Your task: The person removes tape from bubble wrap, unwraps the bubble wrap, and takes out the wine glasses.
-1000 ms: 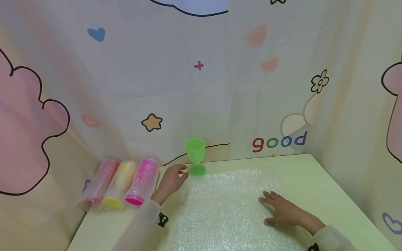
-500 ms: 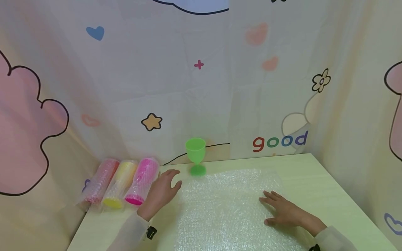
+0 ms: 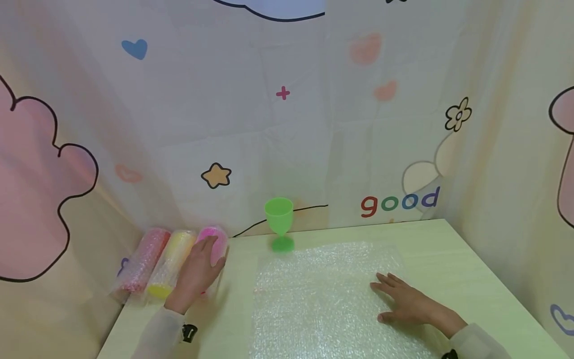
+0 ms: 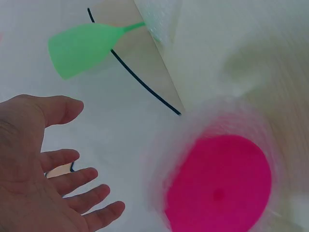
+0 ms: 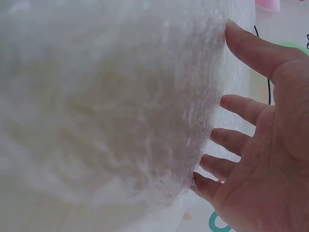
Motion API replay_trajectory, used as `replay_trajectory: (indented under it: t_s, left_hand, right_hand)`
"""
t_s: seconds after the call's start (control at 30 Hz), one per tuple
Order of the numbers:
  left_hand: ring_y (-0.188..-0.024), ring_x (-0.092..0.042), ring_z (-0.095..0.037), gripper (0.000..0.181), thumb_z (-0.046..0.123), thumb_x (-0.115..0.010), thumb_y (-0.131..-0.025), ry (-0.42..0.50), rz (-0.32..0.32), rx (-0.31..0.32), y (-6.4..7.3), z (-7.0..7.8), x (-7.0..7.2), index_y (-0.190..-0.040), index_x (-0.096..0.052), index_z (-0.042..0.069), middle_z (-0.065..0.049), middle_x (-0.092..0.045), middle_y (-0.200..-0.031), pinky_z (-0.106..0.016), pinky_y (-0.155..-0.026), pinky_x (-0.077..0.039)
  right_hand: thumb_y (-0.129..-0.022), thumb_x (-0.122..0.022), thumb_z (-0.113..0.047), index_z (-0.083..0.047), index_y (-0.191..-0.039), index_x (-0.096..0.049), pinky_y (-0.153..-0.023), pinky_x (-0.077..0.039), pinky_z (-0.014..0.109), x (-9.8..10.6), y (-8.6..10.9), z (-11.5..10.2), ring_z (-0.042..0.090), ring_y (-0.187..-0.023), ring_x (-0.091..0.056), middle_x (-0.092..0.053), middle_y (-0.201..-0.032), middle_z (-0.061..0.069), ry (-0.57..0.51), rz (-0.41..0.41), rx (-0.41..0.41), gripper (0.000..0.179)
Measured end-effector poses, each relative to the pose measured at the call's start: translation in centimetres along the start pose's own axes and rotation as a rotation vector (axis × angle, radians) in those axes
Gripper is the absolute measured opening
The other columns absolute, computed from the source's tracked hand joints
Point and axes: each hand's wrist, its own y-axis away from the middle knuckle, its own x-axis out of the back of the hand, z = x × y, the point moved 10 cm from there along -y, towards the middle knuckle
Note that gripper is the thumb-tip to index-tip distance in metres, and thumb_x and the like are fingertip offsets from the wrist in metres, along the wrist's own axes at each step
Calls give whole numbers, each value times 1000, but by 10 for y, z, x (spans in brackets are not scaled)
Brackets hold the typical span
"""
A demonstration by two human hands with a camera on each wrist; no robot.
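Note:
My left hand (image 3: 196,269), fingers relaxed and thumb apart, is over a pink goblet (image 3: 218,245) rolled in bubble wrap, overlapping it in the head view. The left wrist view shows the hand's palm side beside the goblet's round pink base (image 4: 222,183), with nothing gripped. My right hand (image 3: 405,301) rests with spread fingers on the right part of a flat bubble wrap sheet (image 3: 309,304). In the right wrist view its fingertips (image 5: 227,137) touch the sheet. Just behind the sheet's far left corner, a green plastic goblet (image 3: 279,219) stands upright.
Left of the pink one lie a yellow wrapped goblet (image 3: 175,257) and a red wrapped one (image 3: 147,257), side by side at the left edge of the pale table (image 3: 453,274). A printed curtain (image 3: 309,139) hangs directly behind the table.
My left hand has moved left, away from beside the green goblet's base to over the pink wrapped goblet. The right hand stays in place on the sheet.

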Motion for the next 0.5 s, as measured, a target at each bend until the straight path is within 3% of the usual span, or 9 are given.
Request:
replay_trajectory:
  t_s: [0.23, 0.5]
  left_hand:
    - [-147, -14, -49, 90, 31, -66, -92, 9, -135, 85, -5, -35, -16, -155, -12, -4, -29, -10, -161, -64, -113, -28]
    - [-147, -12, -51, 96, 32, -65, -92, 28, -204, 143, -11, -63, -28, -153, -5, -9, -32, -5, -160, -64, -113, -27]
  right_hand:
    - [-77, -75, -54, -8, -144, -48, -107, -30, 72, 0, 0, 0, 54, -143, -24, -33, -157, 24, -3, -1, 3, 86]
    - [-77, -75, -54, -8, -144, -47, -106, -30, 73, -2, -1, 1, 54, -143, -23, -32, -157, 24, -8, -5, 6, 86]
